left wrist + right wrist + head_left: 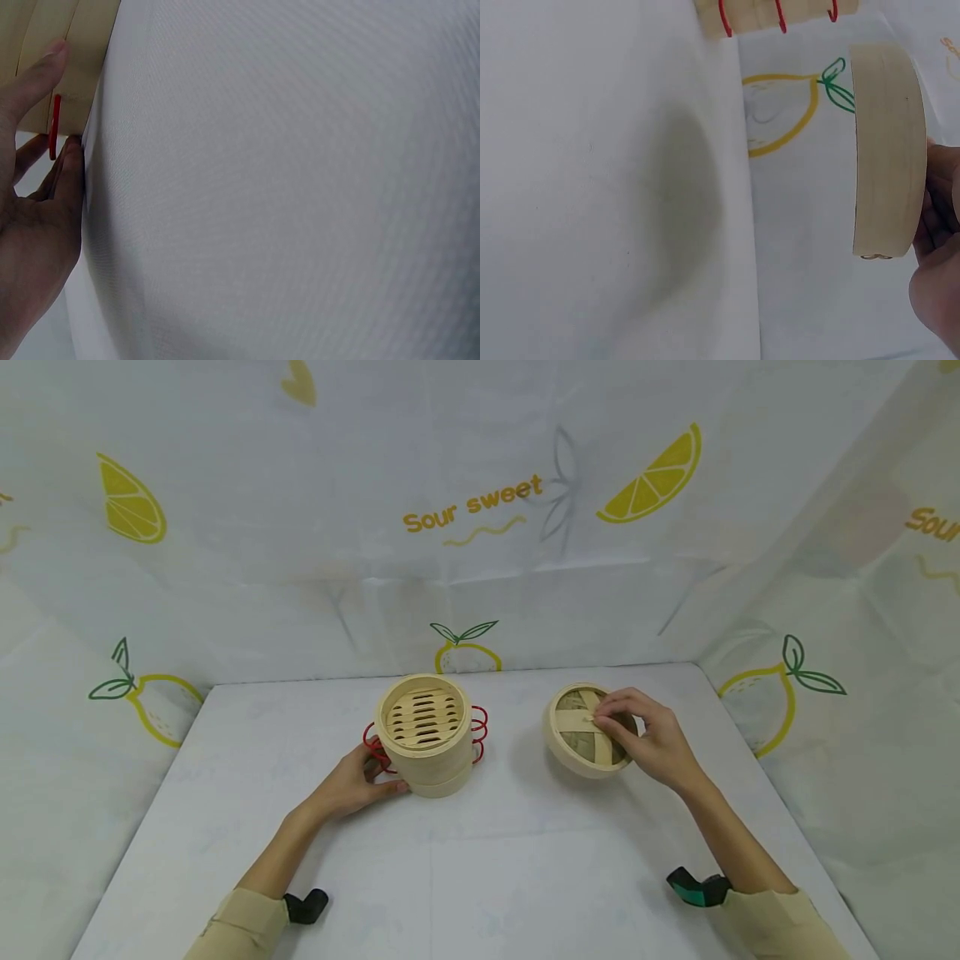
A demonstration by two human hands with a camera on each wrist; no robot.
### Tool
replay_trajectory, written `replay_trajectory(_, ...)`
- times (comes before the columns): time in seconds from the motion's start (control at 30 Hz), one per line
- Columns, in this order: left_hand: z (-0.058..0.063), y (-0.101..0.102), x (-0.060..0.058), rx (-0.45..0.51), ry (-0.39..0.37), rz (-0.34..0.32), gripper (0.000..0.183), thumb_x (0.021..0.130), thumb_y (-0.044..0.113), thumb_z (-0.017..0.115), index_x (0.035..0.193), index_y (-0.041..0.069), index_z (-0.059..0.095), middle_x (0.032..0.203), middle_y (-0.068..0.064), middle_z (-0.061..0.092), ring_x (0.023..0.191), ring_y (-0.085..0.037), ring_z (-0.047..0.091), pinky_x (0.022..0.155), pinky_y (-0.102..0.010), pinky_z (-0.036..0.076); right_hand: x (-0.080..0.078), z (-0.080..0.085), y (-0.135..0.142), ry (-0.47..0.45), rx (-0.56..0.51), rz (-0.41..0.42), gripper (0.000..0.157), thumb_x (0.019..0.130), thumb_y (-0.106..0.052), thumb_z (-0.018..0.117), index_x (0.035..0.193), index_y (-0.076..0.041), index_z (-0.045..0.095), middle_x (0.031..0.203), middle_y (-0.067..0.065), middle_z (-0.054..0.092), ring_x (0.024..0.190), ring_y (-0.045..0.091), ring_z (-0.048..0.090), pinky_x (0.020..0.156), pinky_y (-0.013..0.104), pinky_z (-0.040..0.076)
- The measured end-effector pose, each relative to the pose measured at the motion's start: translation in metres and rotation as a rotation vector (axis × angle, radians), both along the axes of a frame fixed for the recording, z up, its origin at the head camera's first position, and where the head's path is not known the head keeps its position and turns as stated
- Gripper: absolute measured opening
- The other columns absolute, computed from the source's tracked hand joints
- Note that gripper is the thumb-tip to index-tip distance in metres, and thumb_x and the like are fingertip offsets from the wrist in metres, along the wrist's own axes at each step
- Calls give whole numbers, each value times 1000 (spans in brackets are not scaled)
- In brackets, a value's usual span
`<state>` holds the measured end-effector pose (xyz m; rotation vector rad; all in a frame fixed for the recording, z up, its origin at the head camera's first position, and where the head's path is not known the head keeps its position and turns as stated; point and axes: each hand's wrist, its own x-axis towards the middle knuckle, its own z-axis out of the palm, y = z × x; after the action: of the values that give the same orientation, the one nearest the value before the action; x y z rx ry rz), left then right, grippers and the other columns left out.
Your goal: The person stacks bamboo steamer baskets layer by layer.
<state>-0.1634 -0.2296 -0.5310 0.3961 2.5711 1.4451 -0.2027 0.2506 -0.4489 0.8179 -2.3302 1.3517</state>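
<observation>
A stack of round bamboo steamer baskets (433, 760) stands left of the middle of the table, its slotted inside showing from above. Red rings (480, 735) stick out from both of its sides. My left hand (358, 783) holds the stack low on its left, thumb along the front wall, other fingers partly hidden behind. In the left wrist view the thumb (37, 84) lies on the bamboo wall beside a red ring (55, 127). To the right, my right hand (651, 739) pinches the bamboo steamer lid (577, 760) by its top. The lid hangs above the table, apart from its shadow.
The white-covered table (480, 877) carries a soft shadow under the lid. Behind it rises a white cloth backdrop (337, 510) printed with lemons and lettering, which also covers both sides. A black wrist device (306, 907) sits at the left sleeve, another (699, 888) at the right.
</observation>
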Motion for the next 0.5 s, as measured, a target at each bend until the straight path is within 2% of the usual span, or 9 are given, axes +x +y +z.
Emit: replay_trajectory(0.5,-1,0,0,-15,6,13,81,86,26,95,152,8,52,148,-14,65,147,-39,60,128,-56,48,4,15,-24,81,-135,5,27,85,23,76,98,0,79,104,17,73,110,0,67,104,8,54)
